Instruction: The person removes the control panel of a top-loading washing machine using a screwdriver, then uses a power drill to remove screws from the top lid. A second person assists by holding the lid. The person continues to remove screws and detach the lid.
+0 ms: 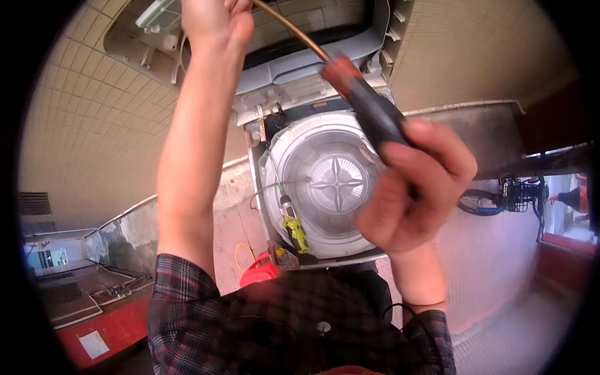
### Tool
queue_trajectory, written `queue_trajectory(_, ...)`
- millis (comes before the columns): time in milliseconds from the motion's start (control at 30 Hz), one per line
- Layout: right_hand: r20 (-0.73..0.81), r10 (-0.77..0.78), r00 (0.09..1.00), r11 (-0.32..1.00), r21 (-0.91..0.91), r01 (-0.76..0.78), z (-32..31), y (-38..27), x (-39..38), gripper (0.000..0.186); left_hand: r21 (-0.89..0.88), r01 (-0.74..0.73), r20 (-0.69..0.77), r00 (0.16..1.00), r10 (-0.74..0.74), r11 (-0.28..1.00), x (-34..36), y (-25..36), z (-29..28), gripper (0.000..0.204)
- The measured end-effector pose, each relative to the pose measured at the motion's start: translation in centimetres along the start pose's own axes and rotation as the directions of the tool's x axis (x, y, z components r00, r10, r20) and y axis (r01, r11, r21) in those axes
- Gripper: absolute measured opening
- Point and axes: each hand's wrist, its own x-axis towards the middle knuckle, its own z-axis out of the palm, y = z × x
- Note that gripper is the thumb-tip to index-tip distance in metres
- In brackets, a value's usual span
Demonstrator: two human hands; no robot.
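My right hand is closed round the dark handle of a long screwdriver, which has an orange-red collar and a copper-coloured shaft. The shaft slants up to the left, toward my left hand at the upper edge. Its visible fingers are curled in; the rest of that hand is cut off, so what it grips is hidden. Below the screwdriver stands an opened top-loading washing machine with a pale drum. The machine's top frame is tilted up at the back, near my left hand.
A yellow-green and black tool with a thin shaft lies across the tub's left rim. Beside the machine's near left corner is a red container. A tiled wall rises behind; a bicycle stands at the far right.
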Motion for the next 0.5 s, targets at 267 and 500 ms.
queue_trajectory(267,-0.095,0.792,0.603,0.447,0.762,-0.468,1.8,1.8,-5.8,0.022,-0.183,0.143,-0.183,0.967,-0.177,0.973,-4.0,-3.4,-3.5,0.027)
queue_trajectory(500,-0.087,0.929,0.359,0.203,0.932,-0.300,-0.6,7.7,-3.3,0.026,-0.448,0.337,0.135,0.941,-0.310,0.828,-7.0,-1.5,-4.5,0.015)
